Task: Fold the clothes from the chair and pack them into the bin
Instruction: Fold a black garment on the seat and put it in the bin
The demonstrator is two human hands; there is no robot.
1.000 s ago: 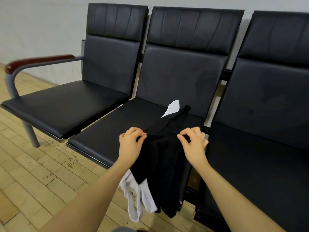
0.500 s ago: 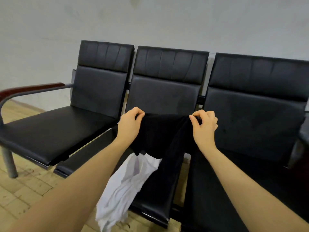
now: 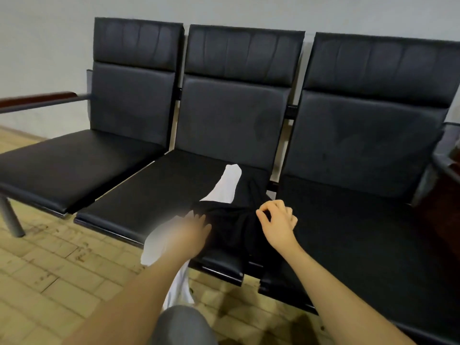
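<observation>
Garment spread on chair seat (image 3: 139, 205).
Right hand (image 3: 278, 220) pinches black garment (image 3: 234, 225); left hand (image 3: 191, 227) blurred, grip indeterminate. Flatten before folding.

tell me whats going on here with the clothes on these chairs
A person is handling a black cloth garment lying on the middle black padded seat of a three-seat bench. The right hand pinches the garment's edge; the left hand, blurred, lies on it with fingers spread. A white cloth garment lies partly under the black one. No bin is in view.
</observation>
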